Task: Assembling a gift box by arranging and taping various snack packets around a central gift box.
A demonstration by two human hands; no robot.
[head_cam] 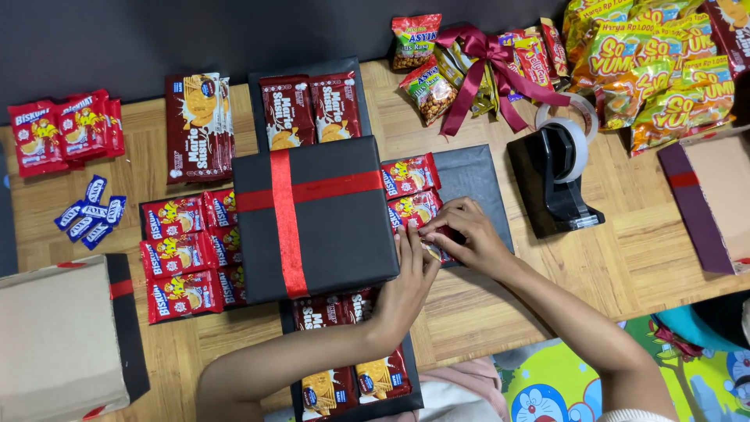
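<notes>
Looks mostly done, I'd say. The black gift box (316,219) w/ a red ribbon cross sits mid-desk as the hub, and dark flaps fold out from under it on four sides. Flap behind the box: two brown biscuit packs (311,111) laid flat. Flap left of the box: rows of red snack packs (183,258), filled edge to edge. Flap in front of the box, nearest the person: brown biscuit packs (355,371) again. Flap right of the box (476,184) is only part done: two red packets at its inner edge, the rest bare dark card. That's what's left, by my read.

Both hands work just right of the box. Left hand (406,289) lies flat, fingers together, pressing at the box's right edge. Right hand (461,234) is curled, fingertips pinched on a small red packet (414,209) on that flap. Packet is glossy red w/ a yellow cartoon print, small, flat.

Well left of the box: loose red packs and blue mini sachets (90,212). Right of it: a black tape dispenser (555,176); behind that, a dark red ribbon bow (488,66) and heaps of green-yellow snack bags (664,70). All on a wooden desk (625,258).
</notes>
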